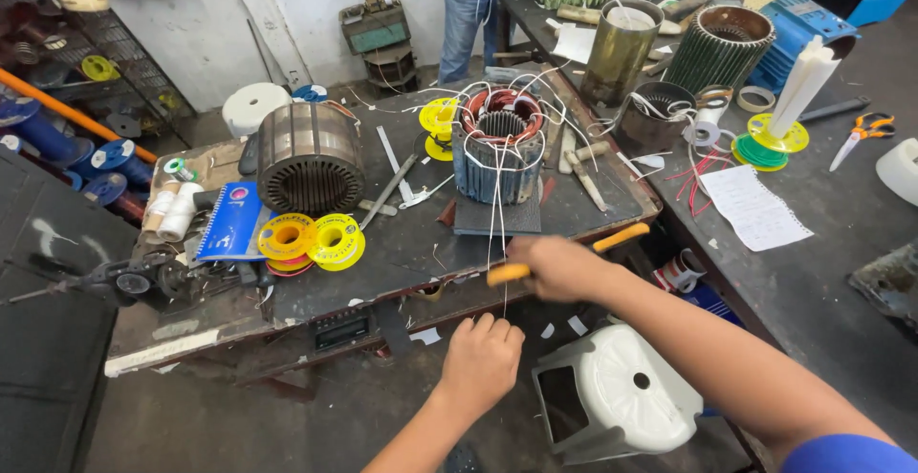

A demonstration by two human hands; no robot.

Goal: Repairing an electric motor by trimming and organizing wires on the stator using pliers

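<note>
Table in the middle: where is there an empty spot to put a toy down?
Bare tabletop lies between the yellow tape rolls and the blue motor, near the front edge. A smaller gap runs between the ribbed metal core and the motor. The left end is crowded with a notebook and spools.

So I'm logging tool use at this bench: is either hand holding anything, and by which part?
The right hand grips an orange-handled tool, probably pliers, around the middle of its handles. The left hand is a closed fist; whether it pinches the white strings cannot be told.
</note>
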